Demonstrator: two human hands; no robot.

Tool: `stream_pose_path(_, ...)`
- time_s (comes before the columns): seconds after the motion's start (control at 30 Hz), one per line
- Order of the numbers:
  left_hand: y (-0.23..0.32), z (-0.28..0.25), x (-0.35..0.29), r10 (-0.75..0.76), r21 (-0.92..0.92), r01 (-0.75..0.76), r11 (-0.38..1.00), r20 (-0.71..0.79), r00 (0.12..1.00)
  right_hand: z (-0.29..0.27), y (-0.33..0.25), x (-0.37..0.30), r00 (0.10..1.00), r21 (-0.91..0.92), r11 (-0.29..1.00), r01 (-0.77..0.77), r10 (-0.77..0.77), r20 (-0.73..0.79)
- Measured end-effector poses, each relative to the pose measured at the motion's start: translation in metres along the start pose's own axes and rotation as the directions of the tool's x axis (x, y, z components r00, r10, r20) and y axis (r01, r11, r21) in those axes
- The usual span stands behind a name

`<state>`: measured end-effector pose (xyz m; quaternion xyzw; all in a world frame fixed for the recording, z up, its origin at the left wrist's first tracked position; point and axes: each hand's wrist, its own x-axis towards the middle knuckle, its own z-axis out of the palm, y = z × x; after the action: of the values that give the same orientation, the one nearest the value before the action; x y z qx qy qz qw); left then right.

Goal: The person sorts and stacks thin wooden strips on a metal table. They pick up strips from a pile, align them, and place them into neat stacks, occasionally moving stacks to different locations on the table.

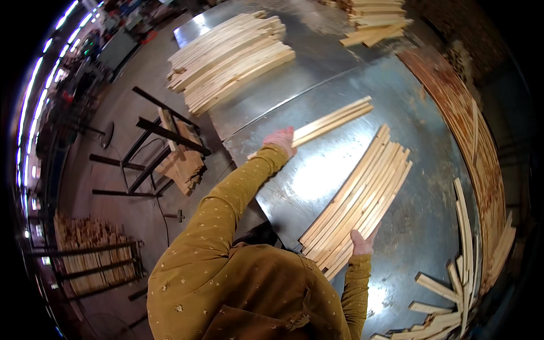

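Observation:
My left hand [279,140] is closed over a few thin wooden strips [334,120] that lie side by side on the metal tabletop [317,175]. Their far ends reach out to the right, and a short end shows behind the hand. Close to my body, a wider bundle of pale wooden strips [360,195] lies slantwise on the same table. My right hand [362,242] grips the bundle's right edge near its lower end, thumb on top; its other fingers are partly hidden.
A large stack of strips [232,59] sits at the far left of the table, another pile [377,20] beyond. Loose offcuts [442,306] lie at the lower right, beside a worn wooden board [470,141]. Left on the floor stand a dark metal frame [153,141] and a loaded rack [96,260].

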<state>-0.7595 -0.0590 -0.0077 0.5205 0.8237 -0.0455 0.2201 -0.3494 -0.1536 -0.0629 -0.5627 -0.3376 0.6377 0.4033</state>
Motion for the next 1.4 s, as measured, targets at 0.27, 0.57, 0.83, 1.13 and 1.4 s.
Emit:
stream_pose_path(0.27, -0.056, -0.044, -0.027, -0.149, -0.189, 0.128, 0.974, -0.097, 0.984, 0.053, -0.009, 0.014, 0.999, 0.143, 0.990, -0.017, 0.013, 0.031)
stream_pose_path(0.57, -0.249, -0.170, -0.010, -0.355, -0.315, 0.232, 0.920, -0.423, 0.833, 0.231, -0.007, 0.053, 0.999, 0.024, 1.000, -0.009, 0.007, 0.053)
stream_pose_path(0.83, -0.483, -0.166, 0.057, -0.325, -0.500, -0.011, 0.866, -0.580, 0.747, 0.473, -0.016, 0.065, 0.982, -0.429, 0.896, -0.118, 0.170, 0.085)
stream_pose_path(1.13, -0.511, -0.228, 0.046, -0.430, -0.501, 0.170, 0.848, -0.464, 0.775, 0.554, 0.024, 0.070, 0.974, -0.935, 0.350, 0.052, 0.189, 0.125)
stream_pose_path(1.4, -0.520, -0.237, 0.102, -0.346, -0.356, 0.180, 0.917, -0.485, 0.803, 0.540, -0.002, 0.065, 0.966, -0.498, 0.853, -0.157, 0.238, 0.102)
